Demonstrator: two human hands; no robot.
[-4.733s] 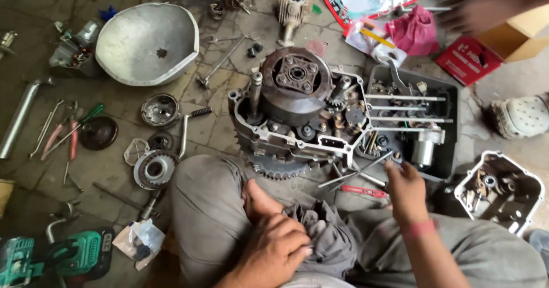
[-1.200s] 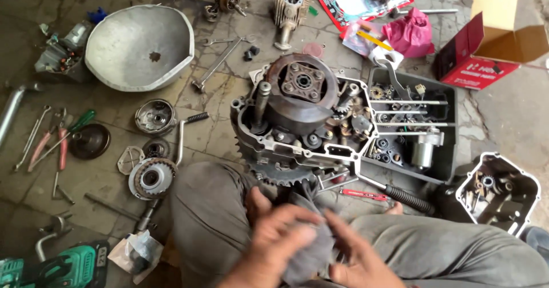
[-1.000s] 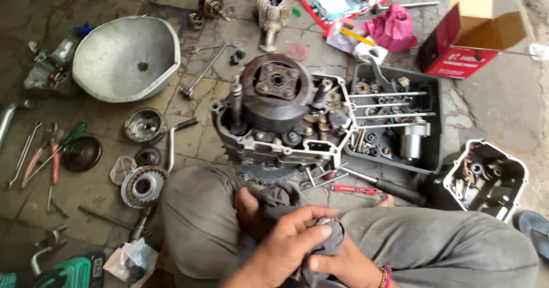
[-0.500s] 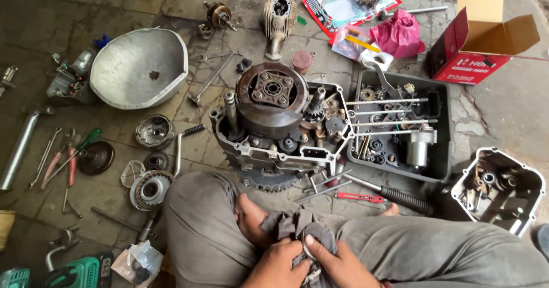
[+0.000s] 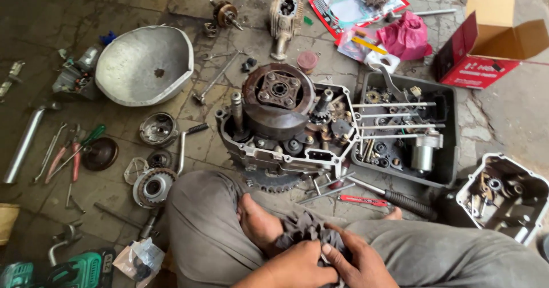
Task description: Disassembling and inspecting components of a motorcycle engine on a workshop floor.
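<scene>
Both wrists run off the bottom edge, and whatever sits inside the grey rag (image 5: 306, 231) is hidden (folds cover it). Rag is bunched in the lap, between the two hands and just in front of the bare foot (image 5: 257, 222). Left hand (image 5: 294, 268) is curled closed on the rag's near side. Right hand (image 5: 357, 262) grips it too, fingers (image 5: 337, 236) pressed into the cloth. Engine case (image 5: 286, 128) lies beyond the knees, untouched.
</scene>
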